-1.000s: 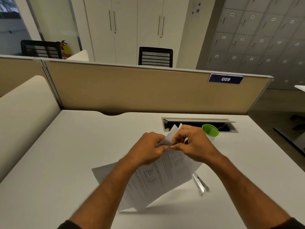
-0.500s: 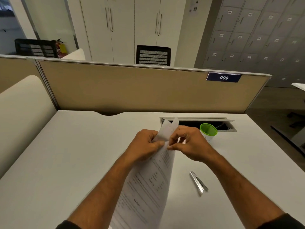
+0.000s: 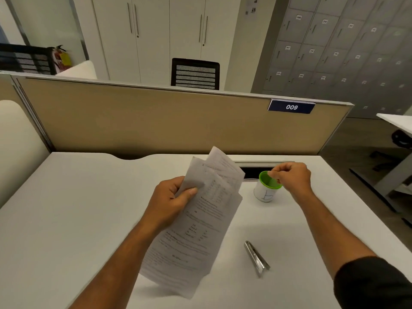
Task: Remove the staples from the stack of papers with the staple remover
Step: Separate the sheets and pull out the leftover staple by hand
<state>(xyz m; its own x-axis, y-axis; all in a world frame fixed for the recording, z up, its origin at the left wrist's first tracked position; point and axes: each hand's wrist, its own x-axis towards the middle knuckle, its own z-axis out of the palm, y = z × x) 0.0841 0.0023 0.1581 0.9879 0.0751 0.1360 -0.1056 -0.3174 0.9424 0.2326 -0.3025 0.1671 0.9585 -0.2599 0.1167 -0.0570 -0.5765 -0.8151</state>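
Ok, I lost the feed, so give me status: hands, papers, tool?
Left hand gripping papers aloft. Right hand pinched over green-rimmed cup, contents unseen. Staple remover idle on desk. Nothing obstructing.

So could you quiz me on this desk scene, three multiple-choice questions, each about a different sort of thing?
1. Where does the shiny metal staple remover lie?
A. in the right hand
B. on the white desk, untouched
C. inside the cup

2. What colour is the inside of the small white cup?
A. green
B. red
C. blue

3. What is the left hand doing?
A. resting flat on the desk
B. holding the printed white paper sheets
C. gripping the cup

Answers:
1 B, it lies on the white desk, near the right forearm, with no hand on it.
2 A, its rim and inside are bright green.
3 B, its thumb and fingers clamp the paper sheets in the air, while the right hand pinches above the cup.
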